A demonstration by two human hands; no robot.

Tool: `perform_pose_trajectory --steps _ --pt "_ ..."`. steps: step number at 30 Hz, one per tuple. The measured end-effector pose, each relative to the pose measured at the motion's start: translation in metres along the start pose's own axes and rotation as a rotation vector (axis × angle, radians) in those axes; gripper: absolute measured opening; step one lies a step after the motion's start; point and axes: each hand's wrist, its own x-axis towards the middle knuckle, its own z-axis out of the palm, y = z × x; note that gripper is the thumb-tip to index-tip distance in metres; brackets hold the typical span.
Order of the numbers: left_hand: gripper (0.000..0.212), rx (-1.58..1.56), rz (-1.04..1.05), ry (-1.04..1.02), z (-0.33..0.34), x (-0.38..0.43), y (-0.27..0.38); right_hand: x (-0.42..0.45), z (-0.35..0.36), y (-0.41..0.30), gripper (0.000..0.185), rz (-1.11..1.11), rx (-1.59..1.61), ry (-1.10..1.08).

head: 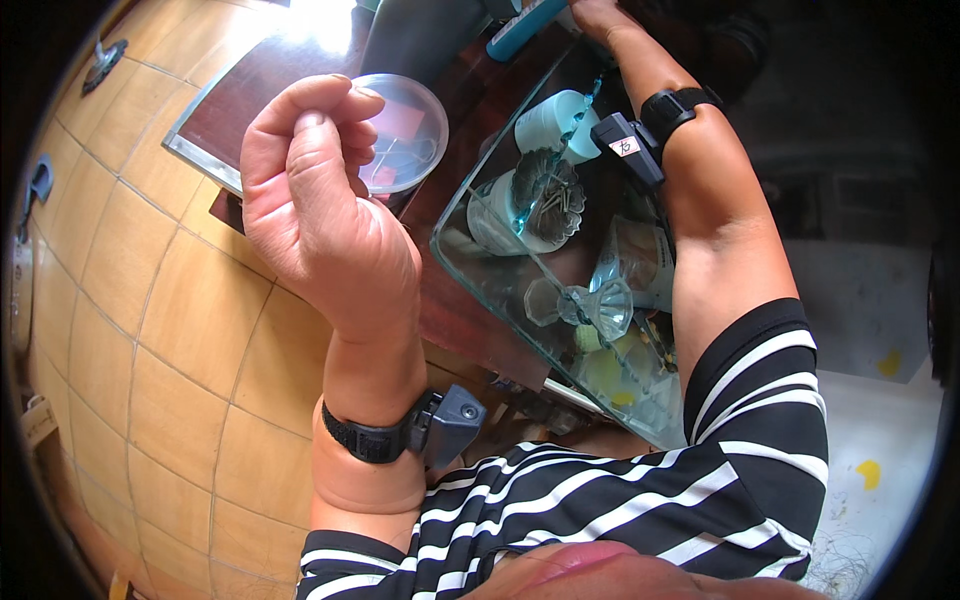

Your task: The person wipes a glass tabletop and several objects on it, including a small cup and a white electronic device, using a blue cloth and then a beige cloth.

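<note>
My left hand (322,187) is raised at the left, its fingers curled in and the thumb against them. Nothing shows in its grasp, though the inside of the curl is partly hidden. Just behind it, a round translucent plastic tub (420,142) stands on a dark reddish wooden surface (480,322), with something pink inside. My right arm reaches to the top edge, where my right hand (600,16) is partly cut off. Close by that hand lies a long blue object (529,28) bearing writing. Whether the hand grips anything is hidden.
A clear glass pane (480,296) spans the middle. Around it are two pale cylindrical containers (551,124), a scalloped glass dish (570,217) with thin sticks, a clear faceted glass piece (615,307) and a printed packet (641,259). Yellow-brown floor tiles (195,315) lie at left.
</note>
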Motion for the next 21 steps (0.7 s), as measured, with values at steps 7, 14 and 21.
perform_pose_trajectory --steps 7,14,21 --pt "0.021 0.036 -0.013 -0.013 0.002 0.0 -0.008 0.03 0.018 0.012 0.049 -0.065 0.053 0.113" --pt "0.023 0.063 -0.004 -0.049 -0.001 0.001 -0.012 0.047 0.043 0.028 0.042 -0.188 0.261 0.279" --pt "0.024 0.055 -0.022 -0.037 0.002 0.006 -0.022 0.122 0.08 0.063 0.029 -0.24 0.21 0.327"
